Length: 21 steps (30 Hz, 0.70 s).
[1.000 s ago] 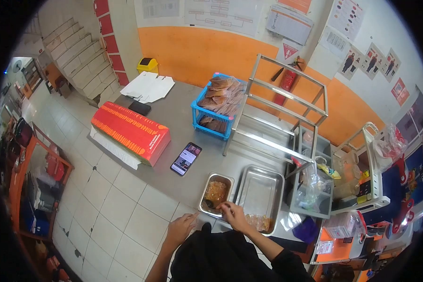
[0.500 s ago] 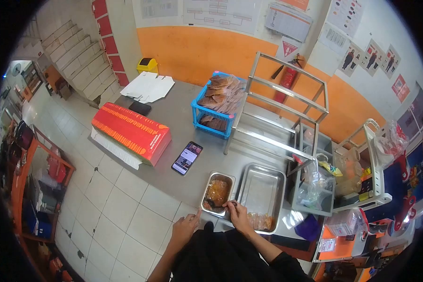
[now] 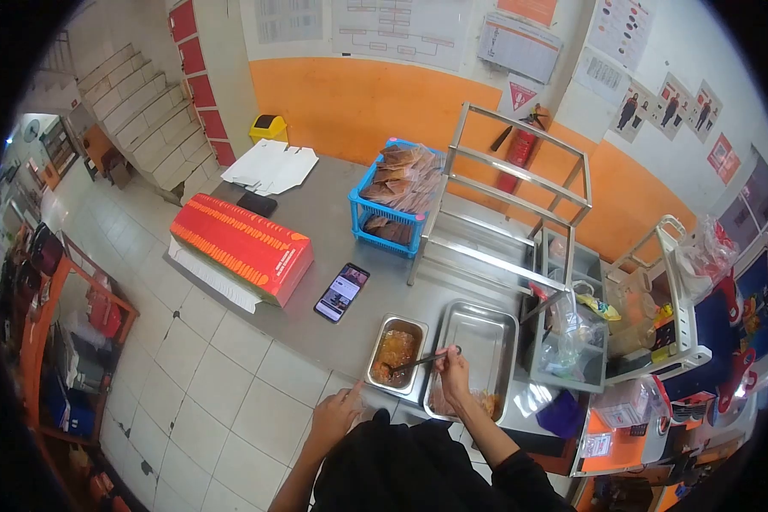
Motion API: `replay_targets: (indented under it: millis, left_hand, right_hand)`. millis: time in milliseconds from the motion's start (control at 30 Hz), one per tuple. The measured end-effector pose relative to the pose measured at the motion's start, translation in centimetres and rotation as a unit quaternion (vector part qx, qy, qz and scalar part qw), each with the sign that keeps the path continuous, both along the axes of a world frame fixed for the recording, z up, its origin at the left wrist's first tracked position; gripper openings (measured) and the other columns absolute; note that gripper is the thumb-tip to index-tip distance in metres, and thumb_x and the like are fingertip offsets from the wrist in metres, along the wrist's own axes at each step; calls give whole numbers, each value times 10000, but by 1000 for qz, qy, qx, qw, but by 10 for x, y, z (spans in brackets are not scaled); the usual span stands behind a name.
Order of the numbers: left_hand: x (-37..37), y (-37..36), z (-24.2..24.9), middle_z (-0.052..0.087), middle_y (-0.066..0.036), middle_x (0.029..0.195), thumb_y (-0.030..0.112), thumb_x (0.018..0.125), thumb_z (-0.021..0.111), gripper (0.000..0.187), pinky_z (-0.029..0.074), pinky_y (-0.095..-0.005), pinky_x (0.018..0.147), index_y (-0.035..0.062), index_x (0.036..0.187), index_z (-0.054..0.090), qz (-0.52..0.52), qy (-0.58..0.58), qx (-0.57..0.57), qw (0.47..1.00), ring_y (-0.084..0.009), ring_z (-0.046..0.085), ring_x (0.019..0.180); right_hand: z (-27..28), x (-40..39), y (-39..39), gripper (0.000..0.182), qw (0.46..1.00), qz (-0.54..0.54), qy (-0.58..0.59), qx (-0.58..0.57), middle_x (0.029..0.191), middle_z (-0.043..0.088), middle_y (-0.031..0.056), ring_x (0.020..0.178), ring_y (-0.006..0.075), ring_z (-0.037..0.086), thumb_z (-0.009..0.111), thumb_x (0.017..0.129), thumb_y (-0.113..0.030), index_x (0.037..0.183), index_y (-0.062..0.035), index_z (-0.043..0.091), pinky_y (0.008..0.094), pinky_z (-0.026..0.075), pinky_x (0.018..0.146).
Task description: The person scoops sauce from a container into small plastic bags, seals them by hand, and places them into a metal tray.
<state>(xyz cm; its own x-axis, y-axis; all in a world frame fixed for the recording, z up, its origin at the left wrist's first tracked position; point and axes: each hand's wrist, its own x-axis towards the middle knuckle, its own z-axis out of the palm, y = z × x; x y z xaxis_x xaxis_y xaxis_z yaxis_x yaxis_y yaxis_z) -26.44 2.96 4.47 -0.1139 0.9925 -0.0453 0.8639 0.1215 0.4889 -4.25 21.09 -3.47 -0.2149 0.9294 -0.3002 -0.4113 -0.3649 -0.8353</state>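
Right hand (image 3: 454, 375): shifted rightward and farther from the body than half a second ago, pinching the dark handle of a spoon (image 3: 416, 362).
Spoon: slanting leftward from that hand – its lower end in the orange-brown mixture (image 3: 398, 344).
Small pan (image 3: 423, 328): just left of the right hand, holding the mixture.
Stirring or scooping: the likely step in hand, calling for a steady pinch and controlled tilt near the rim.
Left hand (image 3: 336, 418): fingers loosely extended near the small pan – contact unclear, nothing seen held.
Large tray (image 3: 515, 341): partly under the right hand.
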Motion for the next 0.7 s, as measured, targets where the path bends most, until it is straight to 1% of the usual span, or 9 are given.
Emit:
replay_targets:
  millis: [100, 200, 267, 367, 400, 467, 567, 600, 700]
  left_hand:
    - [-7, 0, 4, 626, -87, 1080, 237, 834, 696, 599, 516, -411, 770, 113, 1372, 462, 14, -67, 74, 995, -326, 634, 881]
    - [-11, -2, 3, 622, -114, 1120, 176, 803, 754, 620, 510, -370, 838, 61, 1337, 460, 56, -110, 86, 989, -281, 642, 969]
    - [-12, -1, 3, 611, -145, 1132, 166, 803, 753, 626, 506, -382, 848, 44, 1335, 447, 75, -163, 112, 977, -302, 637, 966]
    - [-12, -2, 7, 598, -162, 1156, 144, 790, 764, 621, 498, -385, 874, 15, 1313, 456, 94, -223, 123, 963, -309, 630, 985]
    - [-12, -2, 8, 594, -163, 1165, 136, 783, 770, 617, 495, -383, 884, 6, 1303, 463, 99, -239, 123, 958, -306, 628, 995]
    - [-15, -3, 6, 575, -165, 1215, 151, 788, 766, 614, 493, -380, 895, -8, 1302, 471, 64, -219, 96, 969, -310, 627, 1006]
    - [-10, -4, 2, 527, -175, 1306, 167, 797, 755, 627, 480, -384, 930, -11, 1326, 472, 20, -216, 68, 974, -323, 608, 1060]
    - [-7, -5, 0, 508, -180, 1339, 171, 800, 751, 634, 474, -388, 944, -10, 1339, 470, 6, -220, 61, 974, -328, 598, 1085]
    - [-1, -6, -18, 437, -178, 1427, 164, 798, 736, 692, 449, -407, 989, 6, 1396, 425, -76, -102, 117, 985, -355, 553, 1146]
  right_hand:
    - [-5, 7, 0, 366, 999, -10, 37, -31, 680, 501, 23, 639, 123, 434, 473, 1023, -342, 899, -22, 602, 277, 374, 635]
    - [-9, 14, -1, 352, 997, -21, 57, -54, 686, 509, 27, 637, 129, 439, 483, 1019, -332, 906, -21, 603, 280, 377, 631]
    - [-2, 18, -6, 345, 996, -35, 43, -70, 688, 512, 27, 636, 131, 442, 490, 1016, -329, 908, -21, 602, 282, 379, 624]
    - [-17, 26, -8, 362, 987, -42, 86, -128, 684, 510, 20, 630, 129, 441, 489, 1015, -343, 904, -17, 602, 280, 382, 606]
    - [-14, 26, -9, 367, 990, -47, 72, -109, 686, 515, 18, 634, 126, 446, 484, 1018, -344, 904, -16, 604, 276, 381, 601]
    - [-9, 24, -13, 378, 995, -55, 44, -71, 690, 523, 15, 642, 119, 454, 476, 1023, -346, 902, -13, 608, 268, 378, 592]
    - [19, 8, -25, 353, 988, -75, -126, 44, 701, 557, 9, 633, 101, 491, 472, 1028, -329, 907, -30, 615, 260, 395, 584]
    - [27, 3, -31, 345, 983, -60, -148, 91, 713, 566, 10, 645, 98, 500, 474, 1028, -312, 911, -24, 622, 257, 402, 589]
    - [38, -7, -41, 311, 947, 5, -231, 225, 762, 605, 22, 697, 95, 541, 486, 1023, -249, 950, -2, 659, 251, 434, 628]
